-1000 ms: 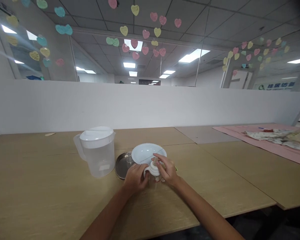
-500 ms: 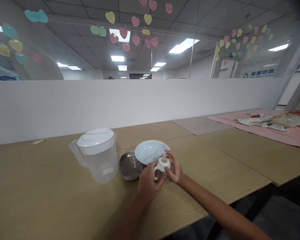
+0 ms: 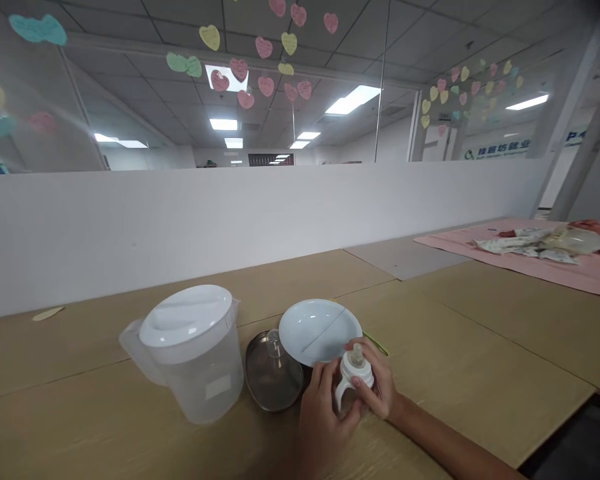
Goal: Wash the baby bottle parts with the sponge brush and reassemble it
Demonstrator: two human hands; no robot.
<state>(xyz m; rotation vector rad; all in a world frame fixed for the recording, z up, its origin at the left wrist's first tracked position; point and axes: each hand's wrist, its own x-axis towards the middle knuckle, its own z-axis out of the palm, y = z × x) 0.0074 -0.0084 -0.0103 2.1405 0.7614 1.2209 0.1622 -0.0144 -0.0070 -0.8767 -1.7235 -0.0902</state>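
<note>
A baby bottle (image 3: pixel 356 371) with a white collar, a white side handle and a clear nipple stands upright between my hands, in front of a white bowl (image 3: pixel 320 328). My left hand (image 3: pixel 325 410) is wrapped round the bottle's lower left side by the handle. The fingers of my right hand (image 3: pixel 380 383) close round the white collar. Much of the bottle's body is hidden by my hands. Left of the bowl lies a metal tray (image 3: pixel 273 377) with a small clear dome-shaped piece (image 3: pixel 275 343) in it. A thin stick rests across the bowl.
A lidded clear plastic pitcher (image 3: pixel 200 373) stands on the table at left. A green strip (image 3: pixel 376 343) lies right of the bowl. Farther right, a pink cloth (image 3: pixel 530 267) holds a doll and fabric. A white partition (image 3: pixel 180 220) runs behind the table.
The view has shifted, so the table items appear lower and larger. Both hands remain on the bottle, and the green strip by the bowl is now more visible.
</note>
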